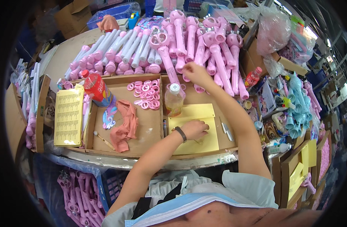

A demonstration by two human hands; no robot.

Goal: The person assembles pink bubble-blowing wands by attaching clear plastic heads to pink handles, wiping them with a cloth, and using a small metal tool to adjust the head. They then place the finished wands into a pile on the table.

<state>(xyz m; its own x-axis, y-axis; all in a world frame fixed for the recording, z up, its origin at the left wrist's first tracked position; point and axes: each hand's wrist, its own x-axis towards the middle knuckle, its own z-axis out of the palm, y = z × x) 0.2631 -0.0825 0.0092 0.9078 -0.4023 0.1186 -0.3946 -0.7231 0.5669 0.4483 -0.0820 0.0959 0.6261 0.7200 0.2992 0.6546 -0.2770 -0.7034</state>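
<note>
My left hand (194,130), with a dark band on the wrist, is over yellow paper sheets (198,112) in the right part of a cardboard tray (163,125). Its fingers are curled, and what they hold, if anything, is hidden. Farther off, my right hand (198,75) reaches into the pile of pink toy wands (219,62). Its bent fingers close at the lower end of a pink wand (180,65). Between the hands stands a clear bottle with a white cap (174,99). Pens (227,130) lie right of the paper.
Pink rings (146,92), an orange cloth (124,126) and a red-labelled bottle (96,87) occupy the tray's left part. White-and-pink wands (116,47) are stacked behind it. A yellow printed sheet stack (68,117) lies left. Pale-blue cone-shaped parts (295,102) crowd the right.
</note>
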